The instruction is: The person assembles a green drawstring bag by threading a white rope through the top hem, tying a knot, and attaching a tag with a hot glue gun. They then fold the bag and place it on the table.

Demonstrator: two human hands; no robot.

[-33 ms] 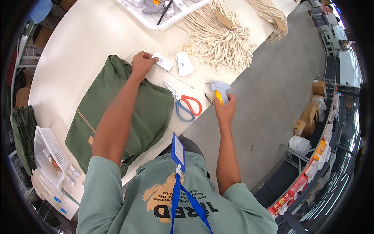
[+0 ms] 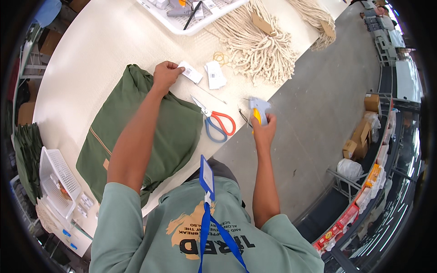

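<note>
My left hand (image 2: 167, 75) pinches the edge of a white paper tag (image 2: 190, 72) lying on the table, beyond the folded dark green garment (image 2: 145, 123). In my right hand (image 2: 264, 129) is a grey and yellow tagging gun (image 2: 259, 109), held past the table edge with its thin needle pointing left. Beside the tag lies a small stack of white tags (image 2: 215, 75). Scissors (image 2: 214, 119) with one red and one blue handle rest between my hands, blades toward the tags, against the garment's right side.
Bundles of cream cord (image 2: 259, 45) with brown tags lie at the far right of the table. A white basket (image 2: 195, 26) of small items stands at the far edge. Near the stack are yellow rubber bands (image 2: 221, 58). Another white basket (image 2: 57, 182) sits at left.
My right hand has moved slightly right and down with the tagging gun. The left hand keeps its pinch on the tag, almost unmoved.
</note>
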